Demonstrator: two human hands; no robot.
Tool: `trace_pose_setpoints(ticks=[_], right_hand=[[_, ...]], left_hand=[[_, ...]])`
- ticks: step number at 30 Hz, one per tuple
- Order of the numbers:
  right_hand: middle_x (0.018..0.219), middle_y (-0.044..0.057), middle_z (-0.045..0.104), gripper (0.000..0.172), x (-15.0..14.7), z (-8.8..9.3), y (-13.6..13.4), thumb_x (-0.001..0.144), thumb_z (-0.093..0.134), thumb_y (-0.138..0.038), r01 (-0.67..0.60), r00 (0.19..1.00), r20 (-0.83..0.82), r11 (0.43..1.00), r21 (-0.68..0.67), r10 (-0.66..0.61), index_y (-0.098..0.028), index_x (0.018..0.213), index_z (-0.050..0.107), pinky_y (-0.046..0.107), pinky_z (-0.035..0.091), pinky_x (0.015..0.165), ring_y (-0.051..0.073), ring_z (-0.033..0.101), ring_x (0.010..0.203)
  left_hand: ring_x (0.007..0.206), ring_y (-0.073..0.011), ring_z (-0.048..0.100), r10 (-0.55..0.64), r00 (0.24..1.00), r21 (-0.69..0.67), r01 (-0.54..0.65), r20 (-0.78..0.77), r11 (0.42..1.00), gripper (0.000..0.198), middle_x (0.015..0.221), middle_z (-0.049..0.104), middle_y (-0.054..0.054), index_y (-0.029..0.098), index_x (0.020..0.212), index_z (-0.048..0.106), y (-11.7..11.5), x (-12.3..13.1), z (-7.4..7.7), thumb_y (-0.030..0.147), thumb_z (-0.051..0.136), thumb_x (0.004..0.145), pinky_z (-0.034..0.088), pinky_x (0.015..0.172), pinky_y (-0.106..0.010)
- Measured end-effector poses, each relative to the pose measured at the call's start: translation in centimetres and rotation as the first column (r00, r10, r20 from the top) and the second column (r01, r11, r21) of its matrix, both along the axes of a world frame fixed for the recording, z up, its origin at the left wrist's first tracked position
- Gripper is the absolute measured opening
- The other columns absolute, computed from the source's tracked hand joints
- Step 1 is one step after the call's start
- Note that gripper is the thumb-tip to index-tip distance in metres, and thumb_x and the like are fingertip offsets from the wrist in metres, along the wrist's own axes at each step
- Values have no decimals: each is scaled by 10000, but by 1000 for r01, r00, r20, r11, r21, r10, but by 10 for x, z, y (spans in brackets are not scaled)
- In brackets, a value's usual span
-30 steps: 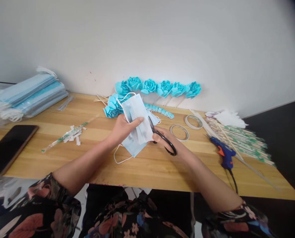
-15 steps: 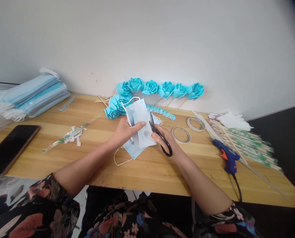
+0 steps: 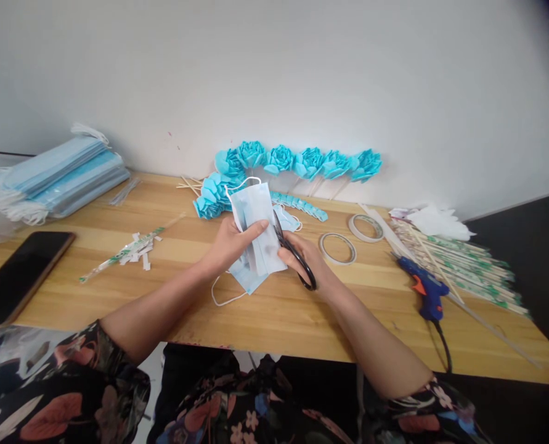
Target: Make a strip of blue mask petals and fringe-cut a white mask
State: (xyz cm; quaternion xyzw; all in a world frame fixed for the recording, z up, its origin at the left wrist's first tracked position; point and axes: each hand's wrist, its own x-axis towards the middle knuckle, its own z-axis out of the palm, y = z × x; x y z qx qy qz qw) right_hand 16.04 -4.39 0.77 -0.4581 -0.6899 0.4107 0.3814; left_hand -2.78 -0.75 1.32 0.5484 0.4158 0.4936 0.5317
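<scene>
My left hand pinches a pale blue face mask, thumb on its front. White ear loops hang from the mask's left side. In my right hand is a pair of scissors with black handles, its blades along the mask's right edge. Whether the blades are parted is hard to make out. Another light blue mask lies on the table below my hands, its loop spread to the left. Part of a further mask shows behind the blades.
Blue flowers on sticks line the wall. Stacked masks and a phone lie left, near paper scraps. Two tape rolls, a blue glue gun with cord, and wrapped sticks occupy the right.
The scissors have shifted slightly left against the mask, and their blades stand a little steeper. My left hand keeps its hold on the mask.
</scene>
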Motion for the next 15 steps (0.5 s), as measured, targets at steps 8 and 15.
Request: trace_pose_setpoints(ticks=[8,15], right_hand=[[974,68,677,590,1,-4,1,844,613,-677,-15,1000,-12,999,-43,15,-179,1155,667,303,497,724,215,612,855],[953,65,680,604,2,-3,1,851,601,-684,-20,1000,15,999,-31,21,-161,1143,685,302,494,730,218,615,856]], left_hand=[[848,-233,713,8,1000,-4,-8,29,1000,357,923,775,-79,150,902,730,-2,1,3,467,782,749,605,724,-315],[807,-220,713,7,997,-16,-6,83,1000,381,906,773,-84,138,902,726,1,-2,-1,478,794,744,598,700,-301]])
